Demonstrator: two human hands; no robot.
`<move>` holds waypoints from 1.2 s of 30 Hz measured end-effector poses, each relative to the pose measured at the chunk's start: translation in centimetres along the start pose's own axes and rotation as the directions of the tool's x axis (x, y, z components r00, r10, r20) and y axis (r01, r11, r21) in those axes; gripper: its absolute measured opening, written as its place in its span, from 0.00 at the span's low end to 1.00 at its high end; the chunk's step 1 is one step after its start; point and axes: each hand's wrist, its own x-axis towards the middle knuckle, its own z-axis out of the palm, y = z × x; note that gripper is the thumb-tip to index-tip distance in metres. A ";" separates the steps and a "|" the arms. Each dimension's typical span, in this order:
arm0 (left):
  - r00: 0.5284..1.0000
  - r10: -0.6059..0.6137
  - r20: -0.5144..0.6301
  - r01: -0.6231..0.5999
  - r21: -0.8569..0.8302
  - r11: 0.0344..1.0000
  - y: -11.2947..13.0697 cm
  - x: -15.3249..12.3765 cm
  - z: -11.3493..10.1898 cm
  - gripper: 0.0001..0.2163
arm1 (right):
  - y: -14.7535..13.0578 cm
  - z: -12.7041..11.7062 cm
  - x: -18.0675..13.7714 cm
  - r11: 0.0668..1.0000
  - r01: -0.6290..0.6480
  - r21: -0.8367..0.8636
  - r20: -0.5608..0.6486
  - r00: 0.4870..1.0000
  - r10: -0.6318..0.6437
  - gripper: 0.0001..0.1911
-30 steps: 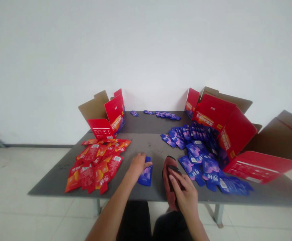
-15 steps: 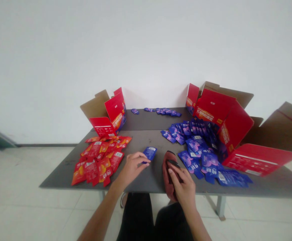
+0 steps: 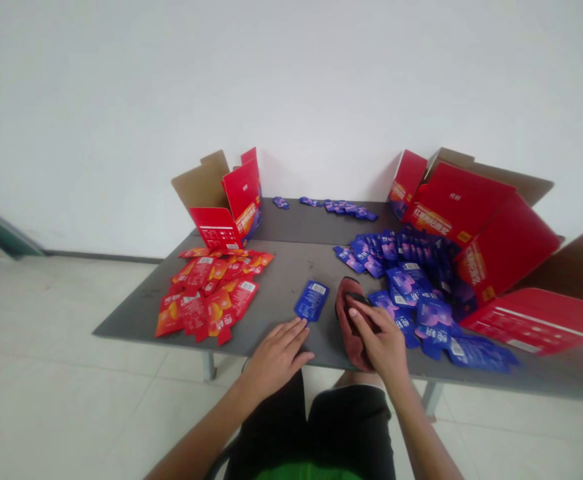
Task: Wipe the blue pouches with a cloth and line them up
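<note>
A single blue sachet (image 3: pixel 312 301) lies flat on the grey table (image 3: pixel 291 259), its white label face up. My left hand (image 3: pixel 277 358) rests at the table's front edge with fingers stretched and thumb apart; its fingertips reach the sachet's lower end. My right hand (image 3: pixel 381 337) is closed on a long reddish-brown pouch-like thing (image 3: pixel 350 343) with dark parts, standing at the table edge. Its exact kind I cannot make out. Right beside that hand is a heap of blue sachets (image 3: pixel 411 287). Farther left, red and orange sachets (image 3: pixel 214 293) are piled up.
An open red carton (image 3: pixel 216 230) stands at the back left. Two more open red cartons (image 3: pixel 459 193) stand on the right, behind and beside the blue heap. A row of blue sachets (image 3: pixel 349 209) lies near the white wall (image 3: pixel 291 93).
My left hand has let go of the blue sachet, drawn back toward me and straightened its fingers. The sachet now lies flat. My right hand keeps its hold; the view has shifted slightly.
</note>
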 end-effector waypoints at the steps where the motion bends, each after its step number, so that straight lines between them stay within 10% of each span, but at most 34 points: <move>1: 1.000 0.002 -0.001 -0.002 0.005 1.000 0.2 -0.3 0.1 0.24 | -0.4 0.1 0.5 0.999 0.029 -0.019 -0.002 1.000 -0.029 0.17; 6: 1.000 0.022 -0.001 -0.022 0.042 0.999 1.7 -2.2 0.2 0.22 | -2.9 2.7 1.6 0.958 0.276 -0.081 0.135 0.955 -0.264 0.15; 12: 1.000 -0.008 -0.004 0.008 0.038 0.999 2.4 -3.3 -0.1 0.12 | -1.8 8.1 2.1 0.746 0.654 -0.127 0.583 0.657 -0.478 0.13; 20: 0.989 -0.089 -0.118 0.080 -0.073 0.994 2.5 -3.7 0.8 0.17 | -1.6 7.7 8.4 0.682 0.584 -0.440 0.445 0.802 -0.399 0.15; 26: 0.987 -0.089 -0.133 0.078 -0.087 0.993 2.5 -3.9 1.3 0.16 | -2.2 7.8 3.4 0.680 0.709 -0.188 0.617 0.624 -0.480 0.13; 32: 0.989 -0.049 -0.139 0.041 -0.060 0.997 2.3 -3.6 0.8 0.16 | -0.9 7.6 8.5 0.668 0.598 -0.443 0.508 0.781 -0.363 0.14; 36: 0.988 -0.064 -0.139 0.057 -0.053 0.997 2.5 -3.4 0.8 0.15 | -2.7 7.4 5.7 0.674 0.672 -0.308 0.511 0.714 -0.478 0.15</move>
